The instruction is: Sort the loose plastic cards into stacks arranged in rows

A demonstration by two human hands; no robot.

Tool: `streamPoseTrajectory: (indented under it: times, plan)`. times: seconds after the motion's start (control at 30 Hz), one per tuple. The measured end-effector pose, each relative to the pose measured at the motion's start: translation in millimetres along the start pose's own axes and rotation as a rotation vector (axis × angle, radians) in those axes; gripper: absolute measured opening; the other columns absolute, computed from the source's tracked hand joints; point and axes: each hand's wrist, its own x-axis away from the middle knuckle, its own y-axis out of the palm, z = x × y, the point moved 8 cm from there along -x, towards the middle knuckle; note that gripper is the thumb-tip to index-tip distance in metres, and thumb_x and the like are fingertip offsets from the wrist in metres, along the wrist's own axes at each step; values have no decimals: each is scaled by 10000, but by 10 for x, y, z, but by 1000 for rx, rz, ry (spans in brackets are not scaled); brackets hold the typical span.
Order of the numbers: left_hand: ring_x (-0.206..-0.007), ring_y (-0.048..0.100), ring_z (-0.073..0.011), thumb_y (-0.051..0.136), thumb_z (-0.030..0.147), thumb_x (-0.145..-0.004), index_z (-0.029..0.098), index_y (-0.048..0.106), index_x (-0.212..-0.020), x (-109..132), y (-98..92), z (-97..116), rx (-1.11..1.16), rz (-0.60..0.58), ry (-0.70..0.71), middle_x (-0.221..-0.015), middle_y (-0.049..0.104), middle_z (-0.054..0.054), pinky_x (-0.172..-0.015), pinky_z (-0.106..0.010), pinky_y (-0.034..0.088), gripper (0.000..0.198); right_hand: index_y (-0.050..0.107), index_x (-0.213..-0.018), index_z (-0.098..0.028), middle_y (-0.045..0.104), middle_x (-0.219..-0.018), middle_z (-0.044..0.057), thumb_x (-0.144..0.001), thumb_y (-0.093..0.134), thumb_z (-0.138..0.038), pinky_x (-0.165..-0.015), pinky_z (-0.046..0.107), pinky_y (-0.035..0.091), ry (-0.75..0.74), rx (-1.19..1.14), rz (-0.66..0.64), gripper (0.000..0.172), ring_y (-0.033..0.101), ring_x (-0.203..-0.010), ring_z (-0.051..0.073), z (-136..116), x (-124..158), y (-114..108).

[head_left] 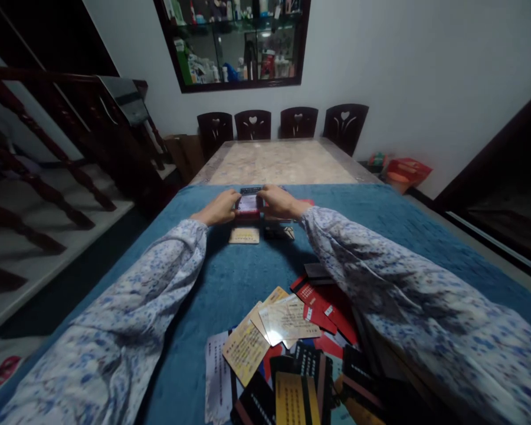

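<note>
At the far part of the blue cloth, a pale lilac card (249, 203) lies between my two hands. My left hand (221, 208) has its fingers closed at the card's left edge. On the opposite edge, the bent fingers of my right hand (279, 200) grip it. A dark card (250, 190) shows just beyond, and something red peeks out under the near edge. Closer to me are a cream card (244, 236) and a black card with pale lines (285, 234), side by side. My right hand partly covers a red card (308, 202).
A loose pile of cards in several colours, including a yellow card (297, 398), covers the near cloth below my forearms. The blue cloth (186, 307) ends before a bare marble-like tabletop (287, 159). Dark chairs (253, 125) stand at the far end.
</note>
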Motion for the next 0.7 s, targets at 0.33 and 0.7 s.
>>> streamPoseTrajectory:
  times: [0.33,0.7]
  plan:
    - [-1046,670,-262,679,201,-749,152,747,-1040,-442,228,-347,-8,-58,-55,-1085,737,-88,-943,-310,517,304,765,-1153,-131,726,-1243,155,-915,653,-208,-958,269,490,74,25,-76,274,681,-1143,250,264,-418,238]
    - [-954,716,-247,651,188,-739,179,784,-1084,-578,427,-495,23,-136,-136,-1007,783,-67,-910,-294,526,370,757,-1191,-167,746,-1242,124,-905,623,-197,-931,266,511,80,35,-134,318,691,-1142,247,362,-581,520]
